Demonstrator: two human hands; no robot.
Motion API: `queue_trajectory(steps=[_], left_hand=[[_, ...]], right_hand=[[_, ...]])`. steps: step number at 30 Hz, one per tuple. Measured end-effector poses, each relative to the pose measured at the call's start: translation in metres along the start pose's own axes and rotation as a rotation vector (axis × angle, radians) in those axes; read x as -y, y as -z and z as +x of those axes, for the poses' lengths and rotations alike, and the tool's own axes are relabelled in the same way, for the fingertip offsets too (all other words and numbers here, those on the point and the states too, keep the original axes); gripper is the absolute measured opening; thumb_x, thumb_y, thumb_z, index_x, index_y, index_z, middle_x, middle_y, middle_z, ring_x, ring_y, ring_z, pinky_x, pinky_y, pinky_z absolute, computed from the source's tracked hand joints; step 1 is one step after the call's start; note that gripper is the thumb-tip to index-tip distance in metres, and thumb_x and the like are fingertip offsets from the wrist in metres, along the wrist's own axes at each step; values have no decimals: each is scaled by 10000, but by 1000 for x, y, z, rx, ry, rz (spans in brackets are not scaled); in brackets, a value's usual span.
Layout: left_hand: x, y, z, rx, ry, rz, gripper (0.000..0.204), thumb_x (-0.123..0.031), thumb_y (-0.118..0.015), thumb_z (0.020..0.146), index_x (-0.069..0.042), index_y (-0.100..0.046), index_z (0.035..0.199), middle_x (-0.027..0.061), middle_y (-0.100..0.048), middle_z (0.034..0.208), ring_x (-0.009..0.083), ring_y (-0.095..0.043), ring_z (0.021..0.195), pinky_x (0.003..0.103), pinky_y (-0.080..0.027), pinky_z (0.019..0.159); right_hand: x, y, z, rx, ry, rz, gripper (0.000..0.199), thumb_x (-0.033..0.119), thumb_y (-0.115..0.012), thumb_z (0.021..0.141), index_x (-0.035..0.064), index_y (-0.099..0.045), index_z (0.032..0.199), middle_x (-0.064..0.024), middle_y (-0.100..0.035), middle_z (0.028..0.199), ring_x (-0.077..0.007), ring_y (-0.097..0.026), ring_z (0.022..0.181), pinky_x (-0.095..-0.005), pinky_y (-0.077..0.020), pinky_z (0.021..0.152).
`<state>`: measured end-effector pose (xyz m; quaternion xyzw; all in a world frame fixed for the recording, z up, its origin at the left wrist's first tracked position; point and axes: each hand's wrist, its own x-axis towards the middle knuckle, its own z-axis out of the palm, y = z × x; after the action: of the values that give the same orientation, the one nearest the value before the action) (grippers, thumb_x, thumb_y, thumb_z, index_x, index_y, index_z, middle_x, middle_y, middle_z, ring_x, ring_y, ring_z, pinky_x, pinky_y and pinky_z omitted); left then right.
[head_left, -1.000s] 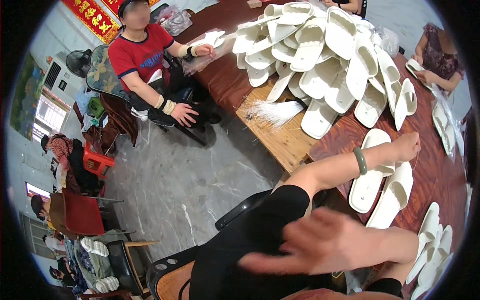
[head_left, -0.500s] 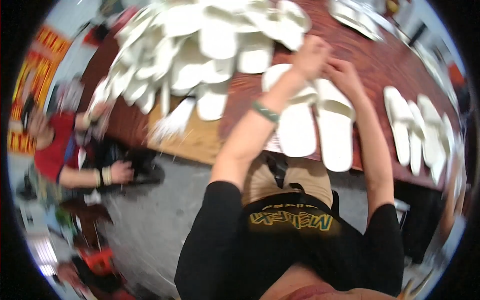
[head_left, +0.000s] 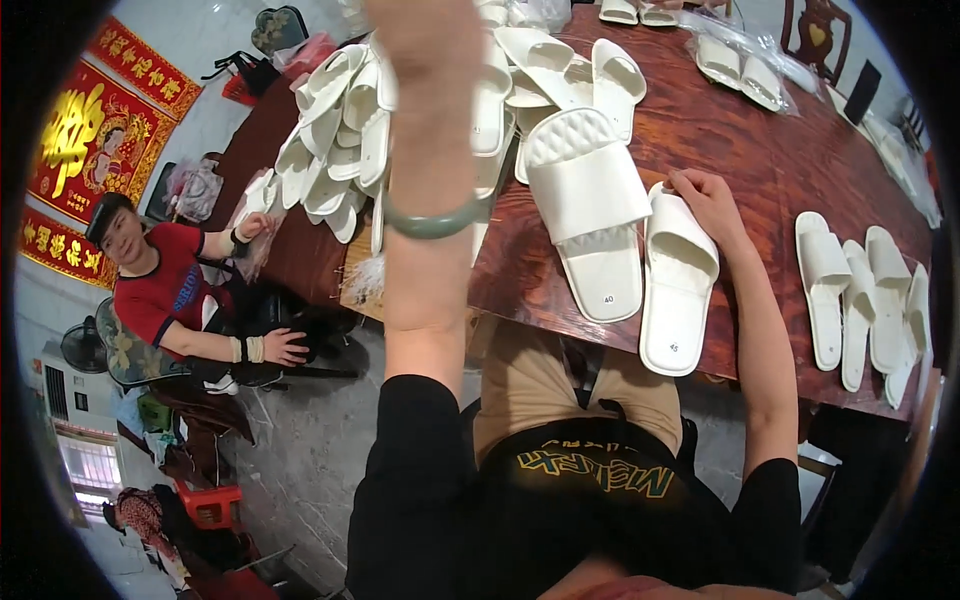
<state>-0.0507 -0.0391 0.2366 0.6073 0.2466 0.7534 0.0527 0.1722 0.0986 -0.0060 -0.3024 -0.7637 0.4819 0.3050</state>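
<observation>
A broad-strapped white slipper [head_left: 604,282] with a quilted pattern lies near the table's front edge. Close on its right is another white slipper [head_left: 672,320], its heel toward me. My right hand [head_left: 708,205] has its bent fingers at the toe end of this right-hand slipper, gripping its edge. Raised high at the top of the view is my left hand [head_left: 425,50], smeared by motion and partly cut off, so its fingers cannot be made out. A green bangle [head_left: 435,220] circles that wrist. Behind my left forearm spreads a heap of white slippers [head_left: 335,130], partly hidden.
More white slippers [head_left: 885,290] stand in a row at the right edge of the reddish wooden table [head_left: 760,170]. Bagged slippers [head_left: 740,72] lie at the far side. White strings [head_left: 365,278] sit at the left front edge. A seated person [head_left: 185,290] is on the left.
My left hand has left the slippers, rising up and left across the view. The right hand remains at the right-hand slipper's toe. The view has shifted and sharpened.
</observation>
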Motion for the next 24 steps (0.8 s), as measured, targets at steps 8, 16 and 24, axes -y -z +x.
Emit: queue_trajectory(steps=[8, 16, 24], left_hand=[[-125, 37, 34, -194, -114, 229, 152, -50, -501, 802, -51, -407, 682, 25, -266, 620, 146, -273, 555, 306, -250, 543], [-54, -5, -159, 941, 917, 1084, 529, -479, -641, 789, 49, -613, 790, 185, -611, 634, 279, -626, 621, 345, -490, 606], [35, -56, -213, 690, 799, 1239, 958, -692, -679, 593, 94, -467, 1097, 257, -626, 917, 377, -635, 842, 414, -505, 748]], right_hand=[[2, 3, -3, -38, 75, -199, 351, 298, -536, 893, -34, -632, 834, -72, -603, 681, -110, -538, 643, -283, -432, 608], [-3, 2, -4, -99, 80, -188, 362, 326, -547, 880, -14, -658, 829, -125, -625, 673, -206, -586, 614, -343, -449, 616], [5, 4, -5, -106, 32, -88, 369, 322, -560, 873, -28, -659, 812, -128, -621, 637, -177, -584, 579, -331, -457, 595]])
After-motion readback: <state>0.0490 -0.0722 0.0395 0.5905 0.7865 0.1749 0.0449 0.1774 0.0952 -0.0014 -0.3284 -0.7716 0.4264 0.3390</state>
